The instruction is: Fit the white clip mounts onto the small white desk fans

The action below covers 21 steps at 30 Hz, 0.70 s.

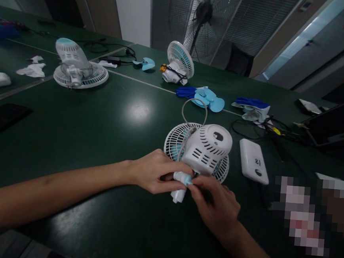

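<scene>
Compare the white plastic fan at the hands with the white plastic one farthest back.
The near fan lies face-down; the far fan has its round grille raised. The left hand and right hand hold the near fan; neither touches the far fan. Both fans are white with blue parts.

The room is dim. A round white shine [139, 111] glows on the worktop [115, 132], with a weaker one lower left. Things near the edges look tilted and stretched. Big squares [304, 223] hide a patch at lower right.
</scene>
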Motion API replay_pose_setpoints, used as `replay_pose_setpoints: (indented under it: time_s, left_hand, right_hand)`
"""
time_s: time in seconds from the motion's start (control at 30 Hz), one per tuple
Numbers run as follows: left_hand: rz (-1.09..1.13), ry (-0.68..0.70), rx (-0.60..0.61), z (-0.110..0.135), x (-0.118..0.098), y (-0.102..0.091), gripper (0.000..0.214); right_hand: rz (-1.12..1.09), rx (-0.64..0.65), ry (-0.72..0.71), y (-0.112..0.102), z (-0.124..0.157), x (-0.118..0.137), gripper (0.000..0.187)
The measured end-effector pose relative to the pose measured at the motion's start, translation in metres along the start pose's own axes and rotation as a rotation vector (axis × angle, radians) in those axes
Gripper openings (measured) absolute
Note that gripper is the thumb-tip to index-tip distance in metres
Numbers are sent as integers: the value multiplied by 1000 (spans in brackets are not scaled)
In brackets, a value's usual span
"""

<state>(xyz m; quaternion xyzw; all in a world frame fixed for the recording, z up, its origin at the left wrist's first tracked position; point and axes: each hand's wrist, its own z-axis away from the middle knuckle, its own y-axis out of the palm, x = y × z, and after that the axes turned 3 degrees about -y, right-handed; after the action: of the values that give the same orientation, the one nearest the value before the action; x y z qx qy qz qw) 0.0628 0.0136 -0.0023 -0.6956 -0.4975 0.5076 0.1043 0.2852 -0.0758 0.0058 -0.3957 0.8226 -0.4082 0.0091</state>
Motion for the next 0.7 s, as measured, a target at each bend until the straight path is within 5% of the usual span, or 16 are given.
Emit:
replay_pose_setpoints:
  time_s: [0.13, 0.27, 0.4, 0.7]
  left_hand:
    - [-33, -1, -8, 0, -1, 1, 35]
    - [13, -7, 18, -1, -2, -1, 34]
    - [64, -28, 32, -1, -1, -3, 33]
    - [62, -17, 41, -1, 0, -3, 34]
  right_hand:
    - [85, -6, 0, 2, -4, 7, 27]
    - [-31, -24, 1, -1, -2, 6, 7]
    - [-126, 25, -86, -7, 3, -5, 31]
    - [-58, 34, -153, -8, 3, -16, 27]
